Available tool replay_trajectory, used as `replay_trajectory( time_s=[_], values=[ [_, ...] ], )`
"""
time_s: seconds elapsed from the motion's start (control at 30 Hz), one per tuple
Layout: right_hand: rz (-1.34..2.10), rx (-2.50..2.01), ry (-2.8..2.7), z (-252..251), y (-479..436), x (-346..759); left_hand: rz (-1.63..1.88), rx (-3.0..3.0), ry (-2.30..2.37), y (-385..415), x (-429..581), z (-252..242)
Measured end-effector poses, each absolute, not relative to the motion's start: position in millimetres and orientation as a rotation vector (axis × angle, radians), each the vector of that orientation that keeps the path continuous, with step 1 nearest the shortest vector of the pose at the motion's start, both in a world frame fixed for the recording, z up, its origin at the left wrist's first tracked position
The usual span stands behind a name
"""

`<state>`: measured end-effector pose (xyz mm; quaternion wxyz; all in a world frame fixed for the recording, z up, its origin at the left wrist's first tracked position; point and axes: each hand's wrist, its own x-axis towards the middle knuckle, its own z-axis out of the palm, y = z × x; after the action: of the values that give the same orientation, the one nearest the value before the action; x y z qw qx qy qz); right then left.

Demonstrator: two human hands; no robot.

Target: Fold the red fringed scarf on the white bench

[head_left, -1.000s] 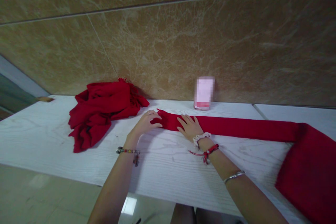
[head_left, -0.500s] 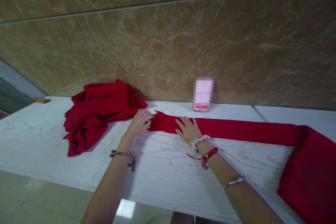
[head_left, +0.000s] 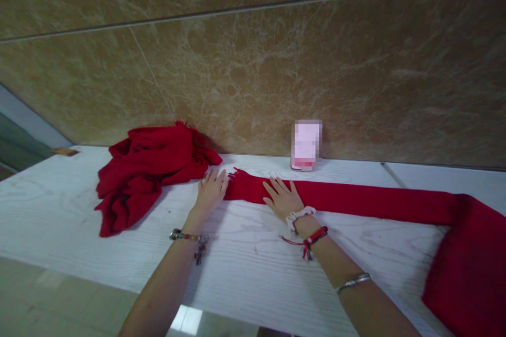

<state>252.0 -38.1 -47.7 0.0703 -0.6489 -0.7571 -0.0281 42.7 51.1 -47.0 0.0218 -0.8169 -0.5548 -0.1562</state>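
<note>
A red scarf (head_left: 363,198), folded into a long narrow strip, stretches across the white table. Its fringed end lies at the left, and its wider part hangs toward the lower right corner. My right hand (head_left: 283,197) rests flat on the strip with fingers spread. At the fringe, my left hand (head_left: 212,189) lies palm down, fingers stretched out over the tabletop and touching the tassels' edge. A second red scarf (head_left: 154,160) sits crumpled just beyond my left hand, against the wall.
A phone (head_left: 306,145) with a blurred-out screen leans on the brown marble wall (head_left: 237,73) at the back of the white table (head_left: 245,263). A small brown block (head_left: 65,151) lies at the far left corner. Tiled floor (head_left: 59,295) shows below the front edge.
My left hand has gone from curled fingers at the fringe to lying flat. My right hand stays on the strip. The view has shifted slightly.
</note>
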Motion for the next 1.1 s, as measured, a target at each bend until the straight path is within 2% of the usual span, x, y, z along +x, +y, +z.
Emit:
replay_trajectory(
  time_s=[0.07, 0.17, 0.27, 0.4, 0.53, 0.67, 0.77, 1.1],
  values=[
    [-0.093, -1.945, -2.281, -49, -38, 252, -0.513, -2.661, -1.539, 48, 57, -44],
    [-0.102, -1.936, -2.280, -49, -38, 252, -0.338, -2.934, -1.246, 46, 73, -43],
    [-0.098, -1.934, -2.281, -49, -38, 252, -0.258, -2.898, -1.409, 51, 67, -47],
    [-0.078, -1.938, -2.278, -48, -38, 252, -0.442, -2.626, -1.715, 61, 47, -53],
    [-0.076, -1.947, -2.250, -49, -37, 252, -0.726, -2.675, -1.473, 65, 54, -50],
    [-0.080, -1.930, -2.237, -50, -38, 252, -0.564, -2.895, -1.190, 68, 83, -44],
    [-0.074, -1.925, -2.232, -49, -38, 252, -0.419, -2.894, -1.184, 78, 91, -43],
    [-0.039, -1.925, -2.227, -47, -39, 252, -0.495, -2.755, -1.331, 110, 24, -35]
  ],
)
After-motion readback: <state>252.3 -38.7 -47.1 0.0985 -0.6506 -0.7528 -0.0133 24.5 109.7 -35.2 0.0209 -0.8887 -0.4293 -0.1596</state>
